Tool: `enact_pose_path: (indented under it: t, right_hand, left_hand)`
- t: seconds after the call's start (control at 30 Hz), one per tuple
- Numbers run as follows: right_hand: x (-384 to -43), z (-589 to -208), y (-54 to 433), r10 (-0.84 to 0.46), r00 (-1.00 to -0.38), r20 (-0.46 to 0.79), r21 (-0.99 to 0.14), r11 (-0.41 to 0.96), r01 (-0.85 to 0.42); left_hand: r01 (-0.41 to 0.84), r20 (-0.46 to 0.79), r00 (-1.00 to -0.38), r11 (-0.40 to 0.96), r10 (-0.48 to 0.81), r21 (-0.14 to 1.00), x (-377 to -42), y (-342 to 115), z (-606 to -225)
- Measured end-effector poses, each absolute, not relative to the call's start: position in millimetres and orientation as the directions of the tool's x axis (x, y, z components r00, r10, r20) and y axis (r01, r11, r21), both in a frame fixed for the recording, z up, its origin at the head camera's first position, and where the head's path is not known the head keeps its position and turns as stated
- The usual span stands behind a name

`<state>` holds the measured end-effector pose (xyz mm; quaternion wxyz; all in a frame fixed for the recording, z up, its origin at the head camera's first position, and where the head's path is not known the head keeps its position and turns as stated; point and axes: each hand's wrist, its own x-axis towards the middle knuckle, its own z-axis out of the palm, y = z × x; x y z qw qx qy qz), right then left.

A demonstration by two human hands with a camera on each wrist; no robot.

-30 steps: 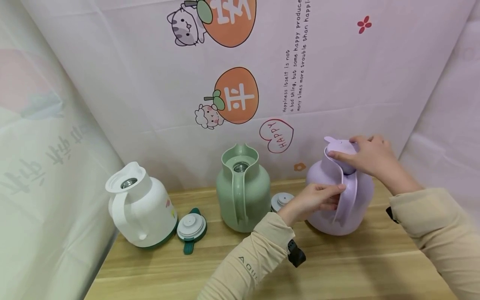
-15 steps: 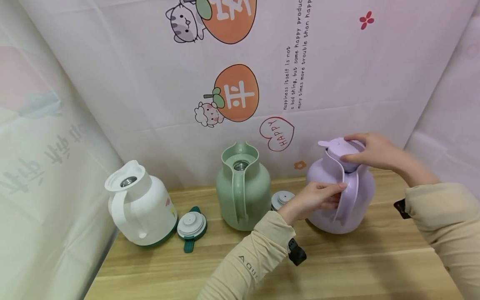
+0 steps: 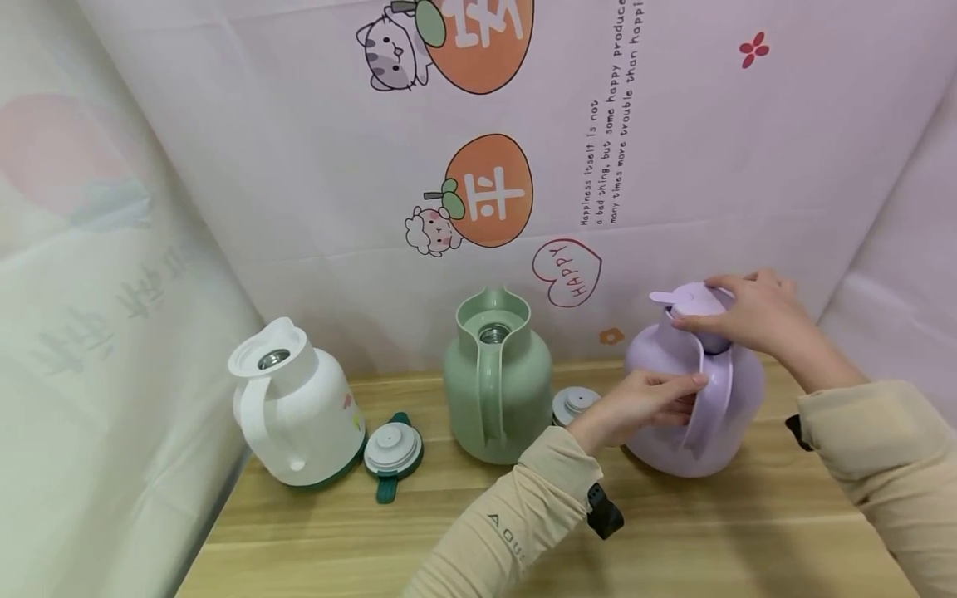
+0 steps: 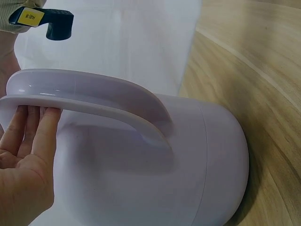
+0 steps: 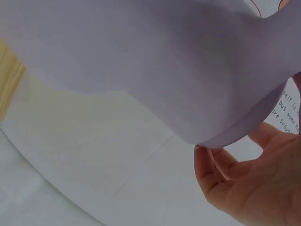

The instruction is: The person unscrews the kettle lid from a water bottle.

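A lilac vacuum jug [image 3: 665,453] stands at the right of the table. My left hand [image 3: 643,403] holds its handle, thumb on the outside; in the left wrist view the fingers [image 4: 46,136] reach under the handle [image 4: 94,87]. With thumb and fingers, my right hand [image 3: 758,314] grips the lilac lid [image 3: 695,301], which sits in the jug's mouth, its tab pointing left. The right wrist view has that hand [image 5: 254,179] at the jug's top, where most of the lid is hidden.
A green jug [image 3: 497,407] and a white jug [image 3: 299,423] stand uncovered to the left. Beside the white one lies a green-and-grey lid [image 3: 392,451]. Another grey lid [image 3: 576,401] is partly behind my left arm. Printed cloth [image 3: 336,166] hangs behind the wooden table [image 3: 359,548].
The lid has turned, its tab swinging from upper left to left. My right hand shifted right, then came back around the lid. My left hand stays on the handle; the view has shifted slightly.
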<state>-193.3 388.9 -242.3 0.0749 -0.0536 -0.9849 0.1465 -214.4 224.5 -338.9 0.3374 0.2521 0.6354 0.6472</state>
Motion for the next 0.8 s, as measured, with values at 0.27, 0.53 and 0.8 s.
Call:
enact_pose_path:
  t: [0.27,0.53,0.8]
  right_hand:
    - [-199,-240,407,0.006,-0.997,0.074,-0.348,0.937,-0.021]
    - [-196,-238,418,-0.071,-0.997,0.011,-0.493,0.868,-0.067]
    - [-193,-239,417,0.021,-1.000,0.007,-0.391,0.920,0.017]
  left_hand:
    - [-0.105,-0.102,-0.645,0.044,0.757,0.994,-215,225,-342]
    - [-0.108,-0.113,-0.648,0.056,0.754,0.993,-213,226,-341]
    - [-0.118,-0.108,-0.652,0.040,0.751,0.992,-213,224,-340]
